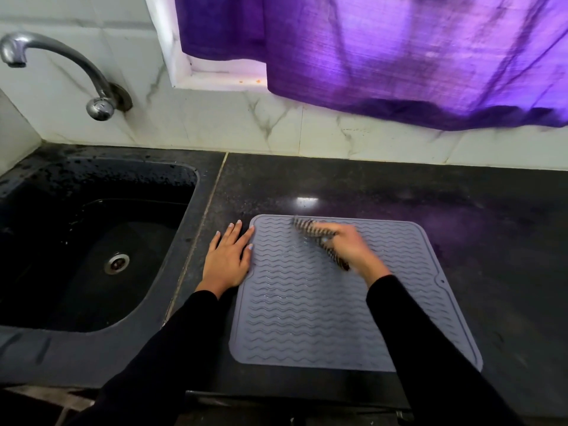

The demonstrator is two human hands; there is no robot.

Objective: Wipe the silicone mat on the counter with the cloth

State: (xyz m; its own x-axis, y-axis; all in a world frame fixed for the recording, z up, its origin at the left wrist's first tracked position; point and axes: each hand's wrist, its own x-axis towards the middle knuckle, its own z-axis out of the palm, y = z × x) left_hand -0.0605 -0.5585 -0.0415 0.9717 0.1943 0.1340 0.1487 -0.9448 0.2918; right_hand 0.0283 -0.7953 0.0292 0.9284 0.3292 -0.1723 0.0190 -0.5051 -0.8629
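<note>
Mat (310,305) under blurred, seemingly cloth-gripping right hand (350,245).

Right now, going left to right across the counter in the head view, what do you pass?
Sink → left hand, flat at the mat's left edge → cloth held by the right hand → right part of the silicone mat → bare dark counter.

Legible text, labels, brands, numbers, signs: none found. Silicone mat (338,302): wavy raised ridges only, no lettering to be read. Cloth (316,238): dark-and-light striped pattern, blurred, no print legible. Tap (61,66), sink (172,241), curtain (399,56), wall tiles (230,118), dark surface (461,210): no markings readable.
</note>
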